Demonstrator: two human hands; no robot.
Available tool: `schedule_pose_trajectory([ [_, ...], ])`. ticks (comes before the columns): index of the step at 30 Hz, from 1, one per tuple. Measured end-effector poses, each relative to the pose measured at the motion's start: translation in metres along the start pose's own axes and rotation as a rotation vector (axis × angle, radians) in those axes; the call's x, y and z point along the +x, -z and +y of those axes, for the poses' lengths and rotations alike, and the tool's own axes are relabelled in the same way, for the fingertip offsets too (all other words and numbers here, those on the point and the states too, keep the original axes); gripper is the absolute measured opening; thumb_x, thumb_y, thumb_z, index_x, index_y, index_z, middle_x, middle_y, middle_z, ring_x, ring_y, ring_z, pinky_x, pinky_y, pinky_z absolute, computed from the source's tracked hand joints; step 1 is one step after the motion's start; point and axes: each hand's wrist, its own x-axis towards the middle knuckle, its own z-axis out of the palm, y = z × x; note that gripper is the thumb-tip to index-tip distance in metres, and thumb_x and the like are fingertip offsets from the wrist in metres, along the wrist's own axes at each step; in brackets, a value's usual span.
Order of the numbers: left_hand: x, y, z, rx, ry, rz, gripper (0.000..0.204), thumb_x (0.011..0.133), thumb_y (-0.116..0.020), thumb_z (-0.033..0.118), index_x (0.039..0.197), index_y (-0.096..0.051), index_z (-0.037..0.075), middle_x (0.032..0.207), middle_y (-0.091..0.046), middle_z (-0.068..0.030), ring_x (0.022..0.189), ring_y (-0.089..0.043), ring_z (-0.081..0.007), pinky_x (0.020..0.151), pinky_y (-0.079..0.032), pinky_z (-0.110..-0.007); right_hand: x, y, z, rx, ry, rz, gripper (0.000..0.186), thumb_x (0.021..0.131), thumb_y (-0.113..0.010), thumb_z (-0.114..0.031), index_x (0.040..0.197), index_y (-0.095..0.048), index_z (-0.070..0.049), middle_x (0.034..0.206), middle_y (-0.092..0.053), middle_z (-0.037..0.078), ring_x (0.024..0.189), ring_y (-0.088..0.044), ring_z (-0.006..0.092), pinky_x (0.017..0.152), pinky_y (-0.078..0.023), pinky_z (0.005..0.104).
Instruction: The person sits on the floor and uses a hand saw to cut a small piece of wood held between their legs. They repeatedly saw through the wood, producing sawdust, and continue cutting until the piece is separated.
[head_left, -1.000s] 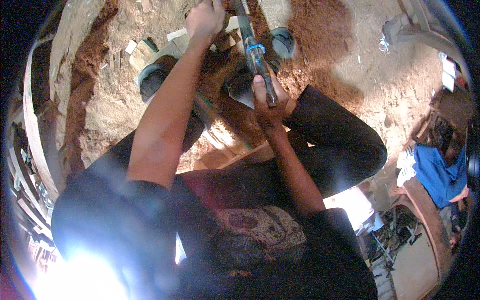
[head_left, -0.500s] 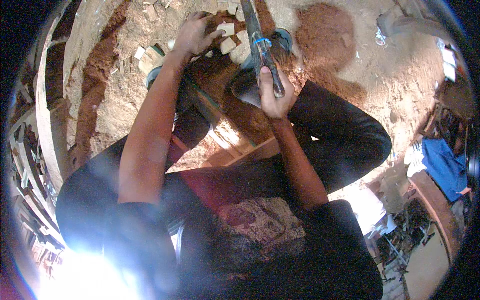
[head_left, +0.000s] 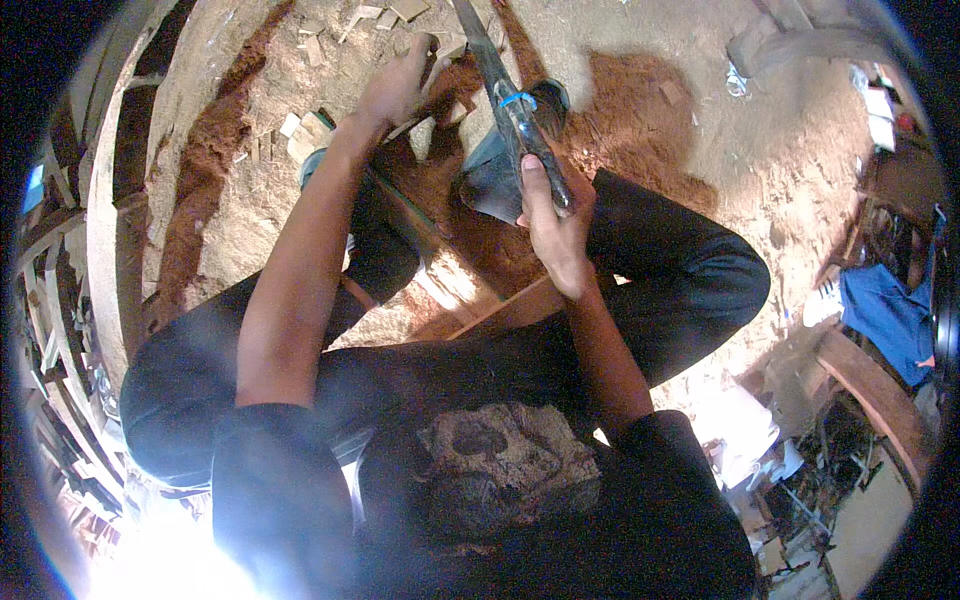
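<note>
My right hand (head_left: 556, 215) grips the dark handle of a long machete-like tool (head_left: 490, 60), with a blue tie (head_left: 517, 99) round it. The tool points away from me, and its far end lies outside the picture. My left hand (head_left: 398, 88) is to its left, above the ground, with fingers partly bent and a gap between thumb and forefinger. Nothing is visible in that gap. Close to its fingertips is a pale wood piece (head_left: 455, 48); more wood lies in the shadow below. My feet flank this spot, the right shoe (head_left: 490, 190) nearest the tool.
Wood blocks (head_left: 302, 140) and chips (head_left: 408, 10) lie scattered on the reddish dirt. A wooden board (head_left: 512, 305) lies between my legs. Stacked slats (head_left: 65, 330) stand at the left. On the right are a blue cloth (head_left: 885, 315) and a curved timber (head_left: 870, 385).
My left hand has lifted off the pale block it was touching, its fingers now pointing farther away. The right hand and the tool have shifted slightly nearer to me.
</note>
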Motion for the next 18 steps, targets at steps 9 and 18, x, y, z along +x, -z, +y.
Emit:
schedule_pose_trajectory([
  [9,-0.009,0.023,0.003,0.250,0.092,-0.390,0.056,0.105,-0.045,0.053,0.106,-0.066,0.002,0.101,-0.072,-0.0274,0.099,-0.070,-0.0447,0.087,-0.055,-0.054,-0.007,-0.007,-0.013,-0.068,-0.035,-0.065,0.037,0.106,-0.057,-0.026,0.134,-0.062,-0.004,0.107,-0.074,0.013,0.097,-0.071,0.0233,0.087,-0.055,0.0379],
  [18,-0.008,0.015,-0.006,0.315,0.073,-0.382,0.036,0.102,-0.053,0.036,0.116,-0.063,0.004,0.103,-0.072,-0.0260,0.103,-0.070,-0.0423,0.087,-0.056,-0.053,-0.007,-0.014,-0.014,-0.060,-0.014,-0.119,0.036,0.106,-0.055,-0.025,0.135,-0.062,-0.004,0.115,-0.073,0.014,0.108,-0.069,0.0264,0.094,-0.053,0.0394],
])
